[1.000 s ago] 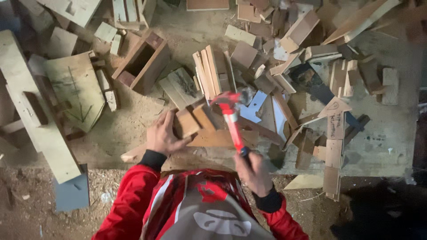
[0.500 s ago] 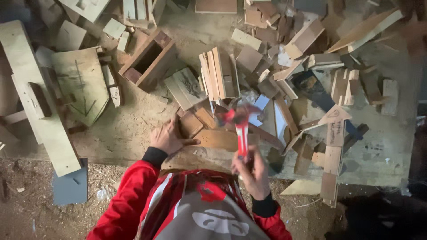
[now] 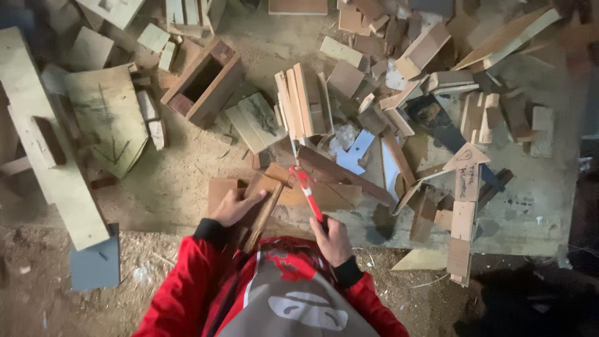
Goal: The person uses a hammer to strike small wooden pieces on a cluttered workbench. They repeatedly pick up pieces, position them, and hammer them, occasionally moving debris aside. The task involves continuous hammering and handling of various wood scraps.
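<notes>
We have just one view. It sits on the person's head and looks straight down, from fairly high up. Our own red chest fills 6 o'clock. The wood-covered bench (image 3: 536,231) spreads from the middle up to 12 o'clock, with dirt floor (image 3: 37,306) at 8 o'clock.

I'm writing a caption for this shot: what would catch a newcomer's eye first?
First the red-handled hammer, gripped in the right hand at the bottom centre, its head down on the wood pieces. Beside it the left hand presses flat on a small wooden board. All around lie wood offcuts, with an open wooden box at the upper left.
</notes>
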